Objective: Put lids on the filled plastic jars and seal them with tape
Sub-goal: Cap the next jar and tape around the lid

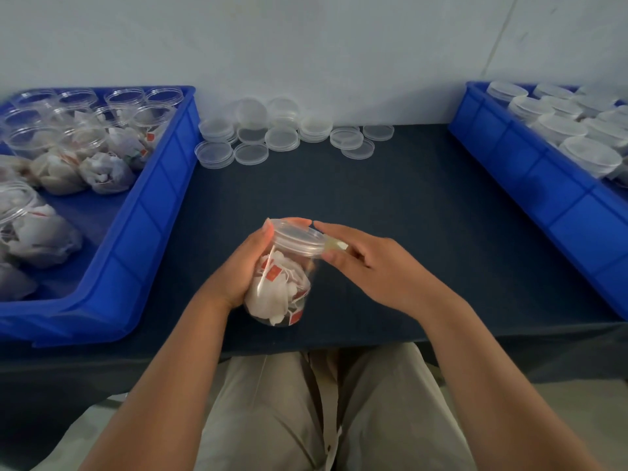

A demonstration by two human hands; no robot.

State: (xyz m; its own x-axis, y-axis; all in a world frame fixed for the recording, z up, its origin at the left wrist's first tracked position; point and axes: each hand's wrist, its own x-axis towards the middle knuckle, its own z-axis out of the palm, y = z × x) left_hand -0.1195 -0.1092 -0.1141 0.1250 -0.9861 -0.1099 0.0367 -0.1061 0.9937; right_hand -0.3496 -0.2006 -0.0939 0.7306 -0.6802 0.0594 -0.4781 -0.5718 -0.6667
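Head view: the left hand (238,266) wraps the jar (282,294), held tilted at the near edge of the counter (407,215), with its lid (295,237) already on. The right hand (373,266) pinches a tape (336,247) strip against the lid's rim. The step would likely go best by turning the jar with the left hand while the right thumb smooths the tape over the seam. Counted: one jar in hand, a left bin (153,215) and a right bin (543,198), and roughly eleven loose lids (282,138) — some stacked.

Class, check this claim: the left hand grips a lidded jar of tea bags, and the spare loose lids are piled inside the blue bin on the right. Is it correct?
Not quite. The left hand does grip the lidded jar, but the head view shows the loose lids on the dark table by the wall, outside the right bin.
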